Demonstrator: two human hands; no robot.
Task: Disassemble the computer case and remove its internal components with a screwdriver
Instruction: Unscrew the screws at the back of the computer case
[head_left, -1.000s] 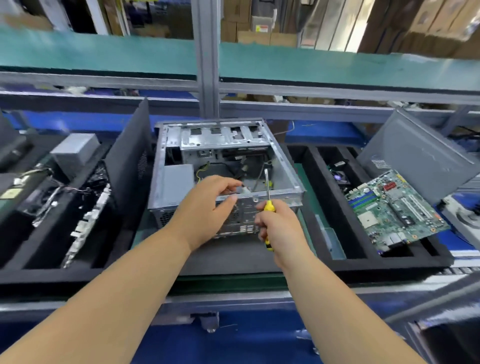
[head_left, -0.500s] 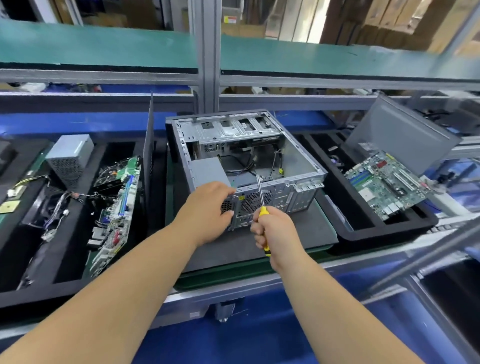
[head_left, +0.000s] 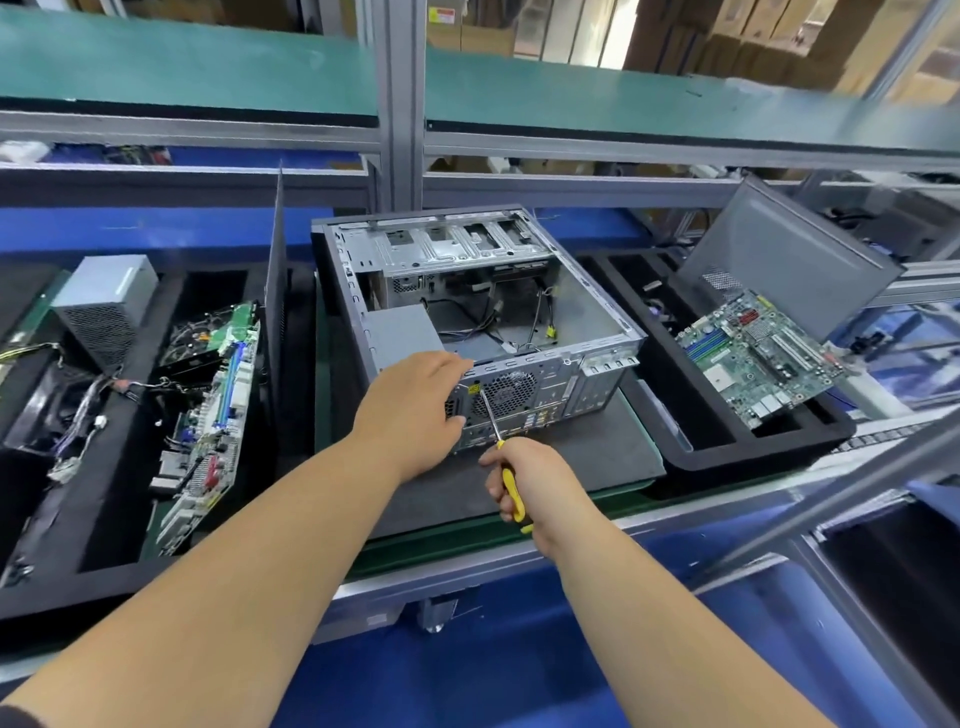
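Both bare forearms reach forward from the bottom of the view and converge toward the middle. The left arm comes in from the lower left at a slant, its wrist nearly straight. The left hand (head_left: 415, 410) is seen back up, fingers curled forward and the thumb below them, pinching at something at its fingertips that cannot be made out. The right arm rises from the lower right, steeper, with the wrist bent slightly inward. The right hand (head_left: 530, 480) sits nearer than the left hand and just right of it, the two apart; its fingers are wrapped into a fist around a handle, knuckles turned leftward.
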